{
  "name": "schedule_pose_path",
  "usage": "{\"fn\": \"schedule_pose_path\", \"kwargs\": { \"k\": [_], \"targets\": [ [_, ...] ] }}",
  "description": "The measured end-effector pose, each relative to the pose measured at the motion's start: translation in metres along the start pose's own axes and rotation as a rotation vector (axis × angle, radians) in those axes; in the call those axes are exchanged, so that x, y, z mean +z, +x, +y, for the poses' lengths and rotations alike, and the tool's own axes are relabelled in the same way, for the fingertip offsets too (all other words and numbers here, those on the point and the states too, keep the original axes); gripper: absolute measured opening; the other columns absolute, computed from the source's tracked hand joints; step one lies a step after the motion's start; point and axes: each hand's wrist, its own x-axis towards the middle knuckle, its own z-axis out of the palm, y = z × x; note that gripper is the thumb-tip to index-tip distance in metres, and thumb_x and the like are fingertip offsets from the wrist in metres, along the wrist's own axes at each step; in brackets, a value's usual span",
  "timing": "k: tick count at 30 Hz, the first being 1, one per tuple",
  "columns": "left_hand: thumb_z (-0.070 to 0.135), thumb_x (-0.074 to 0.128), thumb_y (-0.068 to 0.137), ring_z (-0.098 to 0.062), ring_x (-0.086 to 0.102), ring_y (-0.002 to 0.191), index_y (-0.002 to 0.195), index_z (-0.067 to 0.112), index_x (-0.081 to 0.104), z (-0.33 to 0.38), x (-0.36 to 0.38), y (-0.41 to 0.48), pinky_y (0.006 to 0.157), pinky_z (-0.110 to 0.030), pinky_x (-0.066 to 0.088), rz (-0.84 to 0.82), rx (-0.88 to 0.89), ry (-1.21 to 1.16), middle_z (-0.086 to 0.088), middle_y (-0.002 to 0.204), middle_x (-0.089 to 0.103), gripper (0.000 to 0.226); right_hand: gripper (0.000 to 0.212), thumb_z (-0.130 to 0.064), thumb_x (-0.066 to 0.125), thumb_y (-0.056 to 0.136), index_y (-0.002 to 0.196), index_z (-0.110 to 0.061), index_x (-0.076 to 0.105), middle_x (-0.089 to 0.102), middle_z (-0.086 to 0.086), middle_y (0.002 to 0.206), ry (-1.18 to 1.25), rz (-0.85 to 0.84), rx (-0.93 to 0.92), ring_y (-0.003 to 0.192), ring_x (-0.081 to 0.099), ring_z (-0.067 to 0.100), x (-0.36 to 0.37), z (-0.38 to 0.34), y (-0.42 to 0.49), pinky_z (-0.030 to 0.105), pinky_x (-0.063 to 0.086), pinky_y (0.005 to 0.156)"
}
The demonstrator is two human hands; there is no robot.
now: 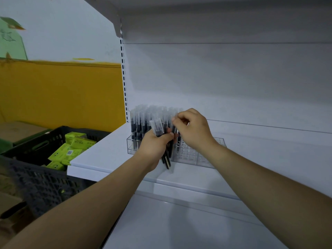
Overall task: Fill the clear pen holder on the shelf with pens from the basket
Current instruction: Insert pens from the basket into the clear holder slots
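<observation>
While your left hand [154, 144] grips a bundle of pens [159, 127] in a closed fist just in front of the clear pen holder [188, 153], your right hand [194, 128] pinches the capped top of a single pen [174, 131] between thumb and fingertips. That pen stands near upright, its long axis vertical, at the boundary between the filled rows on the holder's left and the open holes on its right. The holder sits toward the left end of the white shelf [107, 150]. The basket [36, 177] lies lower left, well apart, holding green boxes [71, 148].

Finding: the vacant holes lie just below and to the right of your right hand, so that hand is the nearer. Whether the pen's tip is seated cannot be told, because the hands hide it.

Recommendation: keep the pen vertical and lower it straight down. Roughly half the holder appears unfilled.
</observation>
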Motion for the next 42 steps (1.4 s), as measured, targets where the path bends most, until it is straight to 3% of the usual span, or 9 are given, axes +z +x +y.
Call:
{"fn": "schedule_pose_path", "kwargs": {
  "k": [6,13,19,25,30,34,36,39,42],
  "targets": [
    [-0.006,0.052,0.09,-0.021,0.06,0.08,0.083,0.011,0.058,-0.001,-0.01,0.001,0.068,-0.035,0.053,0.127,-0.132,-0.013,-0.007,0.086,0.062,0.019,0.019,-0.026,0.041,0.101,0.083,-0.027,0.047,0.06,-0.002,0.082,0.252,0.159,0.111,0.068,0.058,0.01,-0.012,-0.007,0.008,0.023,0.05,0.062],
    [-0.003,0.053,0.091,-0.02,0.056,0.073,0.086,0.012,0.063,-0.003,-0.017,0.001,0.074,-0.034,0.051,0.141,-0.116,0.017,-0.006,0.08,0.058,0.018,0.013,-0.029,0.041,0.101,0.096,-0.022,0.05,0.064,0.009,0.089,0.172,0.1,0.138,0.084,0.063,0.034,-0.007,0.003,0.009,0.048,0.053,0.07],
    [0.002,0.058,0.092,-0.018,0.062,0.075,0.091,0.012,0.064,-0.002,-0.017,-0.002,0.075,-0.033,0.051,0.094,-0.029,0.092,-0.005,0.08,0.066,0.012,0.01,-0.026,0.045,0.1,0.101,-0.02,0.053,0.056,0.001,0.079,0.056,0.019,0.119,0.068,0.051,0.018,0.002,0.014,0.0,0.03,0.047,0.061],
    [0.006,0.059,0.092,-0.009,0.065,0.067,0.101,0.006,0.064,-0.004,-0.017,-0.001,0.055,-0.022,0.05,0.081,0.001,0.108,0.003,0.074,0.071,0.01,0.014,-0.03,0.048,0.099,0.104,-0.021,0.057,0.06,0.002,0.079,0.034,0.02,0.157,0.072,0.059,0.026,0.005,0.02,-0.001,0.025,0.043,0.057],
    [0.003,0.056,0.093,-0.018,0.065,0.073,0.096,0.012,0.059,-0.006,-0.016,0.0,0.076,-0.033,0.055,0.095,-0.006,0.041,-0.007,0.086,0.071,0.01,0.016,-0.033,0.051,0.097,0.102,-0.019,0.057,0.059,-0.001,0.075,0.019,-0.038,0.198,0.078,0.064,0.024,0.008,0.023,-0.006,0.034,0.05,0.069],
    [0.004,0.059,0.092,-0.019,0.064,0.078,0.101,0.008,0.059,-0.007,-0.018,0.002,0.082,-0.035,0.054,0.09,-0.015,0.053,-0.008,0.089,0.066,0.01,0.017,-0.035,0.055,0.094,0.102,-0.019,0.057,0.057,-0.007,0.085,-0.028,0.041,0.186,0.078,0.055,0.01,0.003,0.018,-0.004,0.025,0.043,0.07],
    [0.004,0.06,0.092,-0.02,0.063,0.079,0.096,0.012,0.059,-0.007,-0.018,0.003,0.081,-0.035,0.054,0.071,-0.017,0.046,-0.006,0.087,0.065,0.008,0.012,-0.032,0.057,0.094,0.095,-0.021,0.06,0.06,-0.008,0.085,0.044,0.128,0.128,0.076,0.054,0.004,-0.002,0.01,-0.002,0.022,0.045,0.07],
    [0.002,0.06,0.091,-0.02,0.062,0.077,0.092,0.012,0.059,-0.003,-0.015,0.001,0.075,-0.031,0.051,0.014,-0.008,0.022,-0.004,0.084,0.062,0.01,0.013,-0.032,0.057,0.093,0.084,-0.026,0.064,0.064,-0.008,0.086,0.09,0.044,0.087,0.078,0.056,0.002,-0.006,-0.003,-0.002,0.016,0.045,0.069],
    [0.0,0.058,0.092,-0.018,0.061,0.078,0.099,0.008,0.062,-0.001,-0.01,0.0,0.072,-0.029,0.052,-0.045,0.03,0.049,-0.005,0.086,0.064,0.012,0.027,-0.03,0.058,0.093,0.081,-0.009,0.068,0.064,0.003,0.09,0.035,-0.065,0.098,0.082,0.058,0.012,-0.003,-0.007,-0.004,0.026,0.045,0.071]
  ]
}}
